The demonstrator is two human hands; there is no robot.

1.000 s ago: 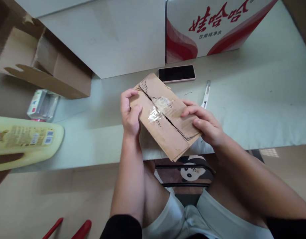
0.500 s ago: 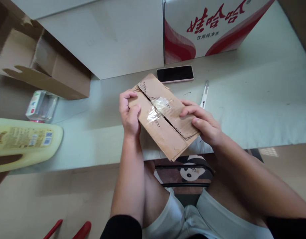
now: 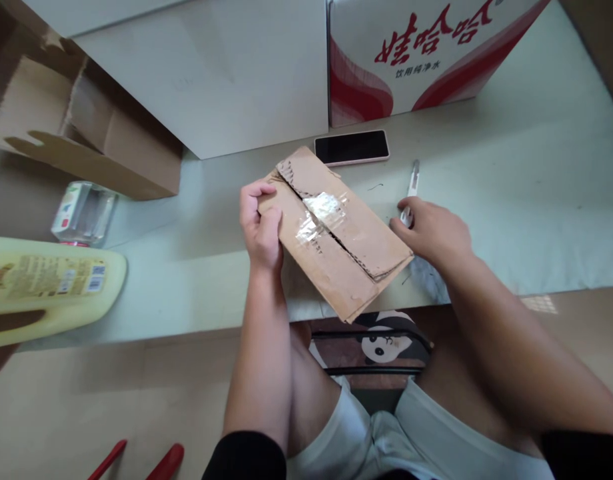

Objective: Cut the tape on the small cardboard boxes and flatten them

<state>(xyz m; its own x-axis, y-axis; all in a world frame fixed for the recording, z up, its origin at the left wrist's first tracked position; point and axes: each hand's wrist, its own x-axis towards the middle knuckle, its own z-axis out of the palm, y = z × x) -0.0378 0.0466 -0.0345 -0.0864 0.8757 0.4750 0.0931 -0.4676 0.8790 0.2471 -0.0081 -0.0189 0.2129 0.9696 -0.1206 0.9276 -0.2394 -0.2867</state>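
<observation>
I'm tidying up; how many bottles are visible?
2: a yellow bottle at the picture's left edge, a clear bottle just beyond it. The open cardboard box may hide others.

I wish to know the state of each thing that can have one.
Taped cardboard box: seam partly gaping, held in left hand
White utility knife: between thumb and finger of right hand, blade unclear
Smartphone: face up, screen dark
Wahaha water carton: upright
Brown cardboard box: open
Clear plastic bottle: labelled, contents unclear
Yellow jug: labelled, partly out of frame
</observation>
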